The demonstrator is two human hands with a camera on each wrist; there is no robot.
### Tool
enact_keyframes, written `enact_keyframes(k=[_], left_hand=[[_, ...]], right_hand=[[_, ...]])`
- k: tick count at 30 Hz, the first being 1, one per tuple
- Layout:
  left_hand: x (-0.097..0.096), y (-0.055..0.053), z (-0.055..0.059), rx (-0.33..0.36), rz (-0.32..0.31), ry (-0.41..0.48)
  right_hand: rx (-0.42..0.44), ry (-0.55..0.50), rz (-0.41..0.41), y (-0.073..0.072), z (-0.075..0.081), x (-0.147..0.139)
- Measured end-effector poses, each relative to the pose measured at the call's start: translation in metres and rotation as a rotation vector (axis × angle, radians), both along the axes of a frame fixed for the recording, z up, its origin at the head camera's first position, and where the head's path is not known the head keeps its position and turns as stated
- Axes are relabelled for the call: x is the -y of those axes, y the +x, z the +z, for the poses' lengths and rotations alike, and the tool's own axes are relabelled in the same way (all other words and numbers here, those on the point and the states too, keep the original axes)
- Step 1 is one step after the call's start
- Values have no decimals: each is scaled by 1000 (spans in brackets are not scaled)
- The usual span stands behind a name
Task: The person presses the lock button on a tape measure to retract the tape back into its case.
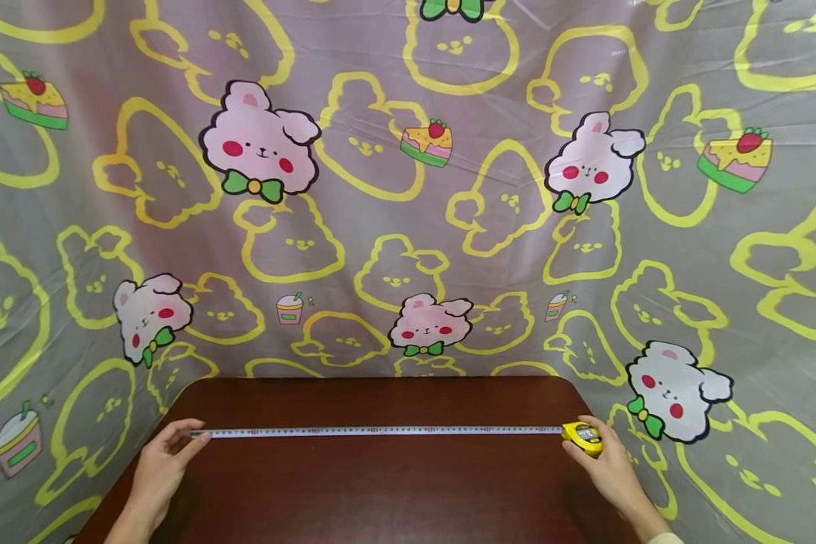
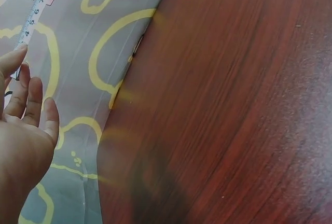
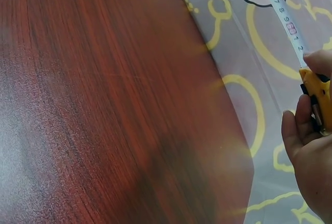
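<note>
A white tape measure blade (image 1: 374, 432) with black and red markings stretches straight and level across the head view, over the brown table. At its left end, the left hand (image 1: 165, 462) pinches the tip between thumb and forefinger; the left wrist view shows this hand (image 2: 26, 130) with its other fingers loosely bent. The right hand (image 1: 610, 465) grips the yellow tape measure case (image 1: 582, 437) at the blade's right end. In the right wrist view, the thumb lies by the mouth of the case (image 3: 316, 92), where the blade comes out, and fingers support it from below.
The dark reddish-brown wooden table (image 1: 381, 491) has rounded far corners. A grey curtain (image 1: 353, 249) with yellow outlines and cartoon bunnies hangs behind the table and along both sides, close to its edges. Hand shadows fall on the tabletop.
</note>
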State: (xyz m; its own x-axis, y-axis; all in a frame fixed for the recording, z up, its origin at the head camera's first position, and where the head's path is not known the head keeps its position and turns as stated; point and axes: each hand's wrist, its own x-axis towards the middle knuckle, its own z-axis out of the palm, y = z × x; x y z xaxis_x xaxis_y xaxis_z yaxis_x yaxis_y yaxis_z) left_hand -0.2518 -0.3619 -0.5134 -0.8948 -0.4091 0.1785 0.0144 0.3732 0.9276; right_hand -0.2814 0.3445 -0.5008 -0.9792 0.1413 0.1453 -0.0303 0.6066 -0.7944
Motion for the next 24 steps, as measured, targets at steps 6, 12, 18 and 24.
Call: enact_keyframes(k=[6,12,18,24], left_hand=[[-2,-1,-6,-47,-18,-6],[-3,-2,-6,-53,-22,-13],[-5,-2,-6,-47,-26,0],[-7,-3,-7,-42,-32,1]], right_hand=[[-50,-11,12,1,-2,4],[-106,12,15,2,-3,8],[-170,21,13,-1,-7,13],[-197,28,27,-4,-10,17]])
